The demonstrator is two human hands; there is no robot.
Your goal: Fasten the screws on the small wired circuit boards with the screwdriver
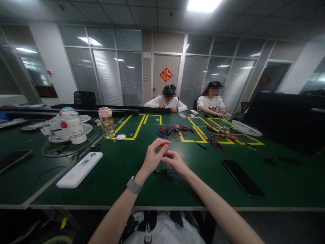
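Observation:
My left hand point(156, 155) is closed in a pinch around a small red-orange piece point(165, 145), mostly covered by the fingers. Just beside it, my right hand point(175, 162) is also closed, its fingertips near the same piece; what they pinch is hidden. Below both hands is a small green circuit board point(160, 171) with thin wires running toward my right wrist. Farther forward on the table lies a tangled pile of small boards with red and blue wires point(175, 131).
A white phone-shaped device point(80, 170) lies left, a black phone point(242, 178) right. A pink-lidded bottle point(107, 122), white jug point(76, 128) and white earbud case point(121, 137) stand farther left. Red-handled pliers point(228, 136) lie near a white tray point(247, 128). Two people sit opposite.

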